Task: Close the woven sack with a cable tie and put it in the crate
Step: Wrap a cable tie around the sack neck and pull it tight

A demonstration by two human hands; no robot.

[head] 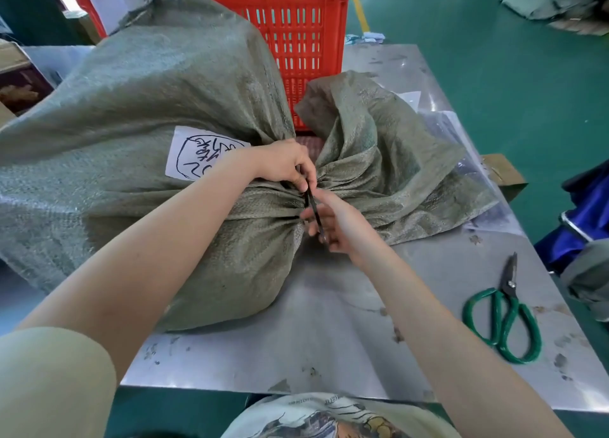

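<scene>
At a steel bench (329, 355), green-handled scissors (502, 319) lie untouched near the front right edge, well apart from the work. Farther in, the right hand (333, 223) pinches the free tail of a black cable tie (313, 210), which runs diagonally from the gathered neck down toward the worker. Just beyond, the left hand (286, 164) is clenched around the bunched neck at the tie's upper end, holding the gather tight. The woven sack (131, 134) lies on its side across the bench, bulk to the left, loose mouth fanning right, a handwritten paper label (201, 154) on top. Tightening appears to turn on drawing the tail along its own line, away from the neck. Behind the sack stands the red crate (296, 42), on the bench's far side.
</scene>
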